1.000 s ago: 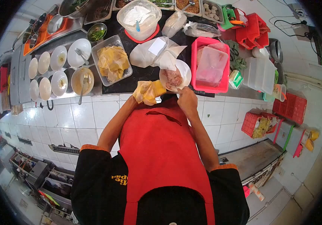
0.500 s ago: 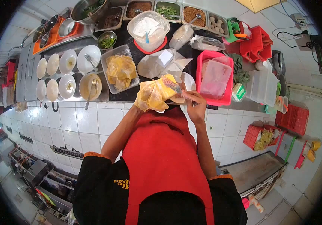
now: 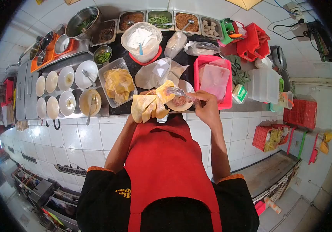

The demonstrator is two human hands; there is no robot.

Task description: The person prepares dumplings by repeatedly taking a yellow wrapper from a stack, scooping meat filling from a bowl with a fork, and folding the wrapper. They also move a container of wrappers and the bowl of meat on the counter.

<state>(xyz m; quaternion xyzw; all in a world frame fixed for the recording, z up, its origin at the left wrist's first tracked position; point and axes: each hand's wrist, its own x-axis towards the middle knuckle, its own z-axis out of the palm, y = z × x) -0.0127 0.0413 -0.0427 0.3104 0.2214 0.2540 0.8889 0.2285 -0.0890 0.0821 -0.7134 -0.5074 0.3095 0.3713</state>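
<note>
My left hand point(image 3: 145, 92), mostly hidden, is closed under a fan of yellow dough wrappers point(image 3: 150, 106), their loose edges hanging toward the apron. My right hand point(image 3: 204, 101) pinches a small silvery utensil point(image 3: 179, 92) whose exact kind I cannot tell. Its tip reaches over to the right edge of the wrappers, where a smear of filling shows on the upper sheet. Just below the utensil sits a pale bowl point(image 3: 188, 86) with pinkish minced meat point(image 3: 180, 101) in it. More yellow wrappers point(image 3: 118, 86) lie in a clear plastic tray point(image 3: 105, 91) to the left.
Several pale bowls point(image 3: 66, 78) stand at left, one with a fork point(image 3: 93, 101). A tub of white flour point(image 3: 140, 38) stands behind crumpled paper point(image 3: 150, 77). Right of the meat bowl is a pink basket point(image 3: 197, 73) with a plastic box point(image 3: 214, 81). Metal topping trays point(image 3: 160, 19) line the back.
The view has shifted slightly. The wrappers in my left hand have moved left and toward me, uncovering the minced meat in the bowl. The utensil still points at the wrappers.
</note>
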